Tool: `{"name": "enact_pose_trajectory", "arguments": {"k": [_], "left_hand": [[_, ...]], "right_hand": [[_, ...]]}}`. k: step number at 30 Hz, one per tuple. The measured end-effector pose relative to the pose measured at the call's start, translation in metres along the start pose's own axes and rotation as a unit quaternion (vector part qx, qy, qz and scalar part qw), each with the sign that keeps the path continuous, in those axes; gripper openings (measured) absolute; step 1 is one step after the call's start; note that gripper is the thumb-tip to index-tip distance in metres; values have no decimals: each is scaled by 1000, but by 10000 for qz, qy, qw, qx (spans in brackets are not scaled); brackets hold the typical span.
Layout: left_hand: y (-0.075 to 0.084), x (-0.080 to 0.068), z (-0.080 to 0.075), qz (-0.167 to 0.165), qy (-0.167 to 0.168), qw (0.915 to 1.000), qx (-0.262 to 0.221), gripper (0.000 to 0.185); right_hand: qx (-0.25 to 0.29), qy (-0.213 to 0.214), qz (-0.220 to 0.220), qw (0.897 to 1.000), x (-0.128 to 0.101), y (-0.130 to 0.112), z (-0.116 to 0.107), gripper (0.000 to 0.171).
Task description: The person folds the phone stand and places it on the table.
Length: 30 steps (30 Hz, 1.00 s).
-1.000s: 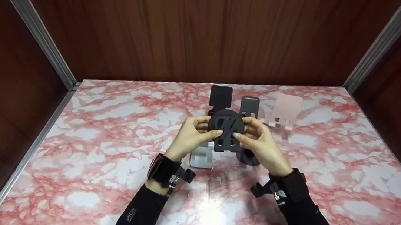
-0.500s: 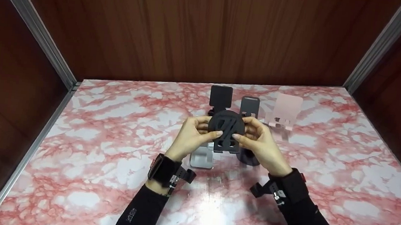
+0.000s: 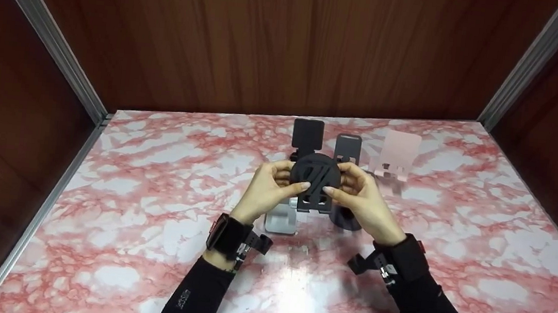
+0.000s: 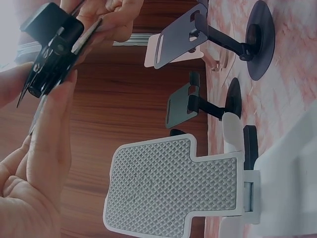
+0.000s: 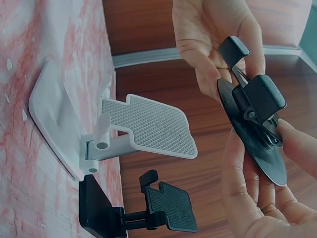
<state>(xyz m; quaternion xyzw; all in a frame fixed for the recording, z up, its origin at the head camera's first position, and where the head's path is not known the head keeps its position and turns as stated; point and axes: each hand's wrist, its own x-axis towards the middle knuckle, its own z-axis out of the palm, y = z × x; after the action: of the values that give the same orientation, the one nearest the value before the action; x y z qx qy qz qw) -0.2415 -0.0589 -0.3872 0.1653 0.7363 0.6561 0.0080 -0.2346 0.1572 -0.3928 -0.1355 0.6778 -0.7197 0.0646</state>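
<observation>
A black folding phone stand with a round base is held up in front of me, its arm and plate folded close to the disc. My left hand pinches its left side, thumb on the near face. From the right side my right hand grips it the same way. Two curved black lips of the stand show in the right wrist view. Below the hands stands a white phone stand with a textured pad, partly hidden in the head view.
Behind the hands stand a black square-topped stand, a dark grey stand and a pink stand. A dark round base shows beside my right hand. Wood-grain panels enclose the marbled table.
The folded plate below the round base has shifted slightly between my fingers. Both hands keep almost the same place, and the other stands have not moved.
</observation>
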Motion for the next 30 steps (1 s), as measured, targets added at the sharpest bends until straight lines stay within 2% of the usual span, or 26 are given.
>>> {"name": "enact_pose_trajectory", "arguments": {"k": [9,18,21,23,26,30], "left_hand": [[1,-2,2,6,-44,10000,-84,34],[4,-4,4,-69,-169,9992,-343,36],[3,-5,4,-77,-276,9992,-286,35],[4,-5,3,5,-307,9995,-18,33],[7,-7,0,235,-243,9972,663,36],[11,-12,-4,606,-44,9848,1630,46]], "right_hand": [[105,-245,170,9995,-3,-2,-5,31],[254,-202,232,9992,-4,-5,-6,21],[397,-210,268,9986,-5,-4,-7,19],[522,-240,305,9979,-5,-3,-8,19],[746,-276,353,9962,-6,-3,-10,18],[931,-295,421,9943,-7,-4,-14,15]]}}
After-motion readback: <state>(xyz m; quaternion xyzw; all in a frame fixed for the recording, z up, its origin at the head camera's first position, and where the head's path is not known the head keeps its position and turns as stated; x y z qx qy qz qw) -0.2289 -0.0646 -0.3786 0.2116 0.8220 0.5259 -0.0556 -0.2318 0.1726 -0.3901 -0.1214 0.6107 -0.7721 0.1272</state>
